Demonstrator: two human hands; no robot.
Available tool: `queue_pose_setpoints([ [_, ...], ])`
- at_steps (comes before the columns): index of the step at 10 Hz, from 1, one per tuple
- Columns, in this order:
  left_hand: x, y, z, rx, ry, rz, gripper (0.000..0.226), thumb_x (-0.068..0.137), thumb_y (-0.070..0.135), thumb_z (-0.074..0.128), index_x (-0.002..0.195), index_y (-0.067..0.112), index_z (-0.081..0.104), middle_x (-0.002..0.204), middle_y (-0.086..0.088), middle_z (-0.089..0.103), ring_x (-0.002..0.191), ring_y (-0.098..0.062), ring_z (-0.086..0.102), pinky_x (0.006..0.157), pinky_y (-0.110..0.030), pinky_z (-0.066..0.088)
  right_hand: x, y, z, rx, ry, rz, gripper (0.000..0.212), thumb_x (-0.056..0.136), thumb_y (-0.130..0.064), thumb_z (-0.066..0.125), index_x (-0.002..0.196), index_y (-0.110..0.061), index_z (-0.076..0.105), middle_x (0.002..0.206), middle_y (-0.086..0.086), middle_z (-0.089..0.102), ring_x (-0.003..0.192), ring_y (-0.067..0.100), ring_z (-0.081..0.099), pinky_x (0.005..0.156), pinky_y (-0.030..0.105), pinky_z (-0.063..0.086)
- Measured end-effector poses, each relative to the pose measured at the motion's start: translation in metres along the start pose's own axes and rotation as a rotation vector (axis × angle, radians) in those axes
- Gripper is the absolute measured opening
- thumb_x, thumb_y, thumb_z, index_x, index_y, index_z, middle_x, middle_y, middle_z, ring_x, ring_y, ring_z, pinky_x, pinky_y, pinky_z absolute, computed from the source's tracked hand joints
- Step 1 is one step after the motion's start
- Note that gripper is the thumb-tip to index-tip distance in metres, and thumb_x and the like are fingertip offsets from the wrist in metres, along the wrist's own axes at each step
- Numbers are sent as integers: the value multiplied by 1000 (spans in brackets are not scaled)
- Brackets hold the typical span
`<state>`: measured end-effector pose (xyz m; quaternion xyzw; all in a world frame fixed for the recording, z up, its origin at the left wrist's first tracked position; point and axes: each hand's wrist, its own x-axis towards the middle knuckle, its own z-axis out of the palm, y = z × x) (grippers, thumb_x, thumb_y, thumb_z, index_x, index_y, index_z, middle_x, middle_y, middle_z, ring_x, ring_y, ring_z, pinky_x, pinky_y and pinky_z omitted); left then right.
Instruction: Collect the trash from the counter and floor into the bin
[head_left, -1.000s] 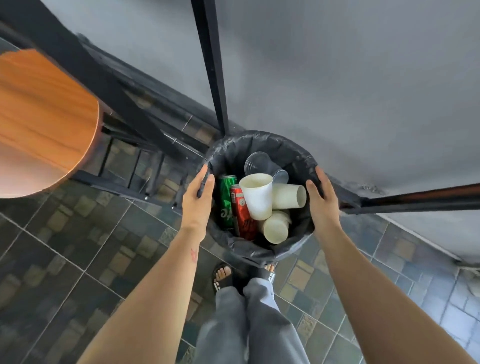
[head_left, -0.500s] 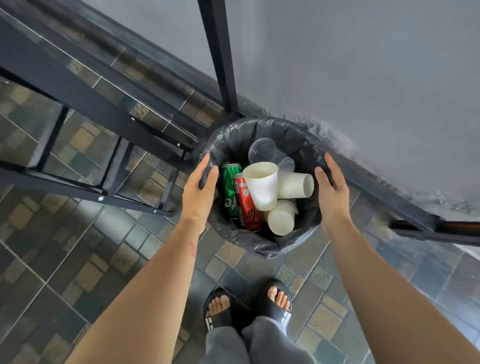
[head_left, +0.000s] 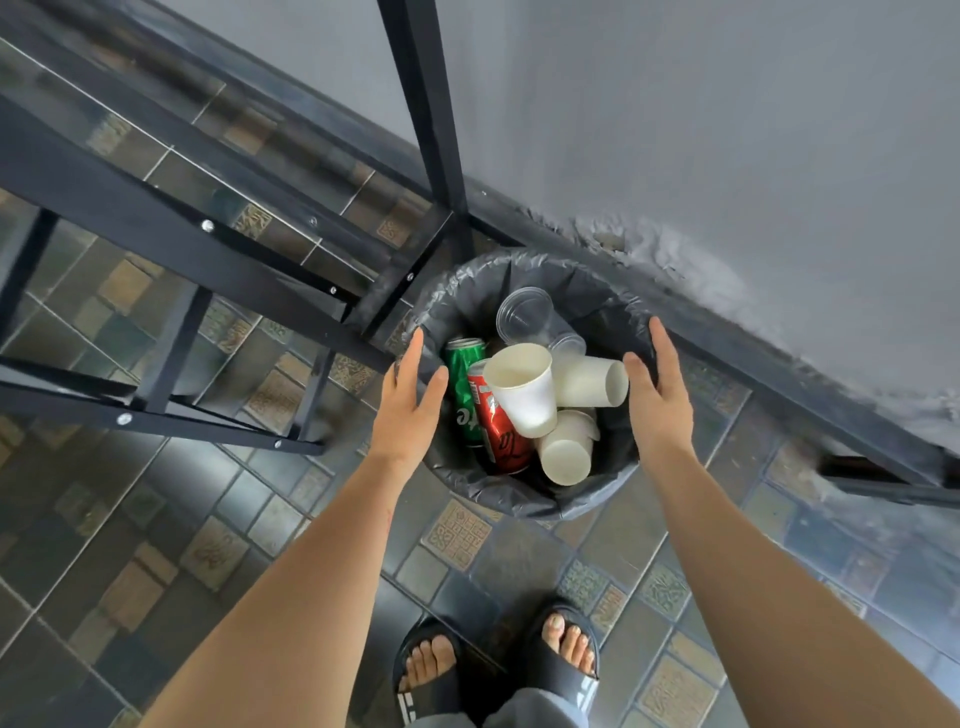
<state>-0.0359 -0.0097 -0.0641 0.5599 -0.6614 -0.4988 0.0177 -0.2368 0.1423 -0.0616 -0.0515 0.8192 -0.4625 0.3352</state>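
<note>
1. The bin (head_left: 530, 499) hides its own body under the black liner; only the rim shows, and its far edge sits behind a black frame leg (head_left: 431, 130).
2. Inside the bin, the green can (head_left: 464, 384) is partly covered by the red can (head_left: 498, 431) and by the left hand (head_left: 408, 410); its lettering is only partly readable.
3. The bin's bottom is covered by the paper cups (head_left: 524, 395).
4. The clear cups (head_left: 523, 315) at the bin's far side are hard to count.
5. Whether the right hand (head_left: 658, 405) touches the bin's rim cannot be told.
6. Near the bin, both forearms and the sandals (head_left: 566, 670) run off the lower edge.
</note>
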Motion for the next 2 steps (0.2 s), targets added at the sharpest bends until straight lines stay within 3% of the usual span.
queue_pose_setpoints([
  [1,-1,1,-11,239,-87,-30,58,96,63,28,148,61,2,167,-1,-2,152,-21,2,117,-49,18,-1,-5,-6,-282,-44,-30,52,97,-51,40,144,-59,18,160,-16,16,145,15,24,117,49,21],
  [2,-16,13,-20,556,-50,75,57,99,62,23,151,55,1,165,1,-16,152,-20,-8,122,-47,5,-17,-17,-12,-501,16,-134,55,100,-51,32,152,-43,14,163,-11,8,149,15,12,118,48,18],
])
